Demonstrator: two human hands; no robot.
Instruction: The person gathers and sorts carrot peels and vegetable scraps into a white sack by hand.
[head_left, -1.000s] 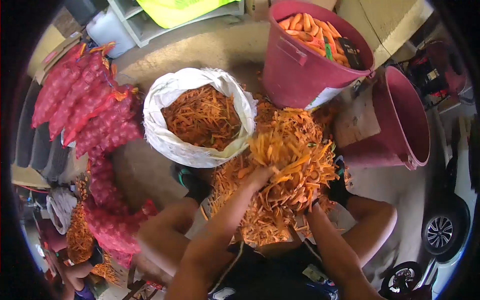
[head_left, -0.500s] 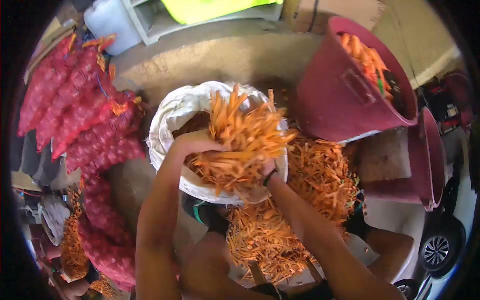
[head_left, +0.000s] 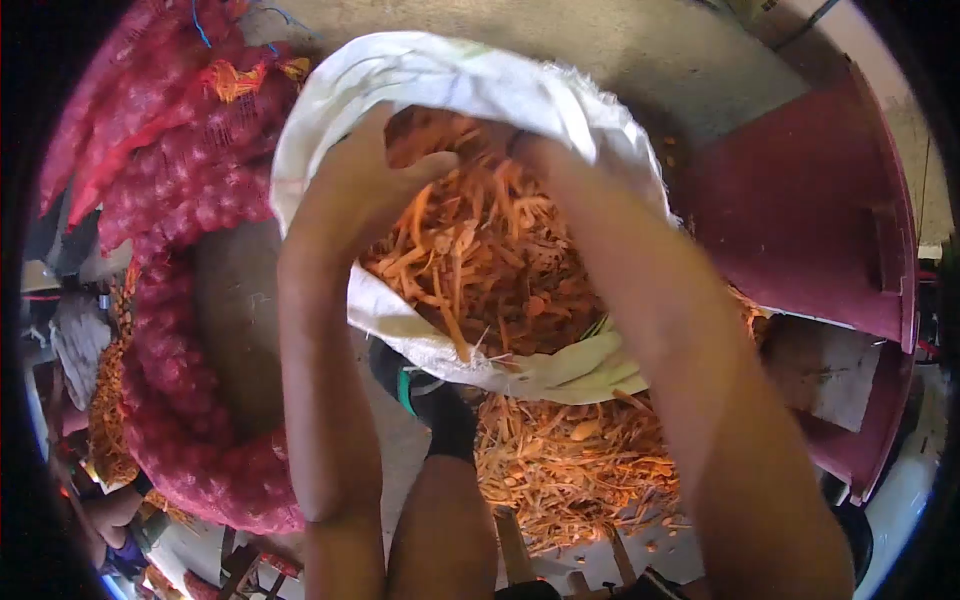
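A white woven sack (head_left: 420, 65) stands with its mouth wide and its rim rolled outward. Orange carrot peelings (head_left: 490, 260) fill much of it. My left hand (head_left: 385, 155) is inside the far left part of the sack, its thumb stretched out over the peelings and apart from the fingers, which are partly hidden. At the far side of the sack, my right hand (head_left: 525, 150) reaches down into the peelings. Shadow and blur hide its fingers, so I cannot see whether they hold any.
A heap of peelings (head_left: 570, 470) lies on the floor by my foot (head_left: 420, 390). Red mesh bags of onions (head_left: 190, 360) curve along the left. At the right stands a large maroon tub (head_left: 800, 200). Another person's arm (head_left: 115, 515) shows at the lower left edge.
The big bunch of peelings between my hands has gone down into the sack. Both hands are now lower inside it, and the view has tipped down closer to the sack.
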